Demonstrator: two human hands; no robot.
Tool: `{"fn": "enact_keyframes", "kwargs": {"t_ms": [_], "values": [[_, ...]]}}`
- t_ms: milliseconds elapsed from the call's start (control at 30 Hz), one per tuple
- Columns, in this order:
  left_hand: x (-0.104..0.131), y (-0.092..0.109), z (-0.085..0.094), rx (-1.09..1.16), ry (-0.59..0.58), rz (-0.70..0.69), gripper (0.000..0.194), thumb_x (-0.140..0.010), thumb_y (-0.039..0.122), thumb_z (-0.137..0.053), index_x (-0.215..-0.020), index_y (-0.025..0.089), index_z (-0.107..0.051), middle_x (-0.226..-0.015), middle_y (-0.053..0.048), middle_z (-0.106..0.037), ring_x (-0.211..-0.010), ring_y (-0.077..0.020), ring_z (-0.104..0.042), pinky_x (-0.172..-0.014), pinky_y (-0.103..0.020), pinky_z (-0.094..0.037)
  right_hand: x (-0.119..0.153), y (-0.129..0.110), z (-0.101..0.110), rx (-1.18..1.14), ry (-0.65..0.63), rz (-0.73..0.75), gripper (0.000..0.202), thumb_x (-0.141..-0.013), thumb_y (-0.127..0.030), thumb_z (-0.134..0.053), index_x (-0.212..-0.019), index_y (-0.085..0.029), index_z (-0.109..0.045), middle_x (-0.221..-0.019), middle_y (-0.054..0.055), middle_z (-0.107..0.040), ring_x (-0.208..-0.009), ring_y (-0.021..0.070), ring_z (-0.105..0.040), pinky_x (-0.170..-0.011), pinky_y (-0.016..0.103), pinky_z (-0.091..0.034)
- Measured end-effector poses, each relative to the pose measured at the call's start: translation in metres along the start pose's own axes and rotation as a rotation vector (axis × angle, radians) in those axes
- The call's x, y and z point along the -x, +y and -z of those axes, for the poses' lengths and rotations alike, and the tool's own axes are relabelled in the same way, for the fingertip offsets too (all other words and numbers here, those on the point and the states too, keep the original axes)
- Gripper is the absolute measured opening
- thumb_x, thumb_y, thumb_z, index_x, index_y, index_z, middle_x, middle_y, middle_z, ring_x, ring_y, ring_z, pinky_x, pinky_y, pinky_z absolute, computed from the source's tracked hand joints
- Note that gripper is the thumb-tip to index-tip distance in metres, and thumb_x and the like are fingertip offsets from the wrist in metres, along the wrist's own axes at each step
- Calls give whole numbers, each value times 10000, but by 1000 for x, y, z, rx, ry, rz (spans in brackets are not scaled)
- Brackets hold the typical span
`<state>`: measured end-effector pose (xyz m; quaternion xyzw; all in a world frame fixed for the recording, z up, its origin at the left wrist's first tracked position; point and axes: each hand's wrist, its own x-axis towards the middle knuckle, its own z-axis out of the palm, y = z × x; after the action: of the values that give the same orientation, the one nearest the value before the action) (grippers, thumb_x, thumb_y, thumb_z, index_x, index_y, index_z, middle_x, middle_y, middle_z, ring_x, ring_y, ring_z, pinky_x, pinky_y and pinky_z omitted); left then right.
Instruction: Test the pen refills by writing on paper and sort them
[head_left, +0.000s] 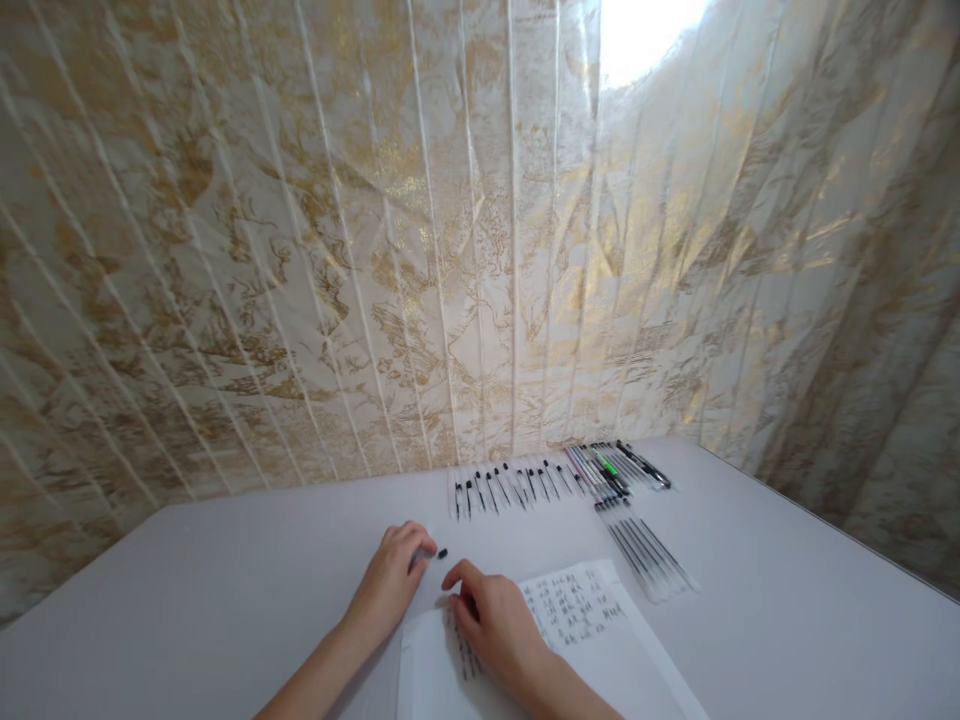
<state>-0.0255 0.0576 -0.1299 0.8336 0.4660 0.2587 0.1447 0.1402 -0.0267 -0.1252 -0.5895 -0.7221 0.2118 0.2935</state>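
Note:
My left hand (399,565) rests low over the table, fingers curled and thumb drawn in. A small black cap-like piece (442,552) shows just past its fingertips. Whether that piece is gripped or lies on the table, I cannot tell. Over the left part of a sheet of paper (592,675) is my right hand (499,620), bent at the knuckles, index finger and thumb apart with nothing seen between them. Dark handwriting (574,607) covers the upper part of the sheet, and more marks show beneath the right hand.
Several pen parts with black ends (517,488) lie in a row along the back of the white table (247,590). To their right is a group of pens (637,465), with a green one (606,464). Thin refills (652,555) lie nearer. A patterned curtain (360,250) hangs behind.

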Motion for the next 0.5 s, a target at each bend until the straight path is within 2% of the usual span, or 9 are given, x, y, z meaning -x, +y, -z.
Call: {"fn": "enact_keyframes", "kwargs": {"t_ms": [100, 200, 300, 400, 500], "values": [[11, 4, 8, 109, -7, 7, 271, -705, 34, -447, -808, 221, -614, -902, -24, -654, -932, -199, -586, -870, -313, -457, 1, 1, -1, -47, 15, -7, 235, -822, -154, -464, -968, -232, -631, -670, -18, -661, -626, 144, -594, -606, 200, -363], [9, 0, 12, 279, 30, 63, 229, -788, 106, -406, -839, 208, -605, -880, -39, -645, -859, -181, -615, -815, -301, -499, -1, 6, -3, -154, 33, -18, 219, -821, -151, -452, -942, -213, -623, -597, -36, -609, -573, 127, -555, -597, 196, -376], [6, -6, 18, 332, 55, 94, 248, -825, 143, -361, -874, 198, -598, -930, -54, -619, -838, -169, -623, -773, -290, -521, -7, 12, -4, -328, 23, -80, 209, -803, -128, -425, -914, -189, -592, -521, -63, -541, -465, 100, -478, -533, 187, -379], [7, -6, 25, 230, 57, 109, 245, -832, 175, -356, -874, 205, -596, -922, -49, -587, -877, -182, -603, -820, -316, -492, -14, 15, 1, -492, -16, -166, 201, -783, -126, -407, -910, -181, -552, -519, -76, -514, -369, 76, -384, -403, 172, -324], [13, 7, 28, 27, -40, 151, 184, -838, 294, -428, -827, 211, -592, -877, -31, -576, -840, -193, -599, -798, -316, -460, -18, 16, 10, -562, -12, -204, 189, -785, -162, -404, -922, -185, -531, -560, -70, -504, -355, 71, -369, -316, 155, -261]]}}
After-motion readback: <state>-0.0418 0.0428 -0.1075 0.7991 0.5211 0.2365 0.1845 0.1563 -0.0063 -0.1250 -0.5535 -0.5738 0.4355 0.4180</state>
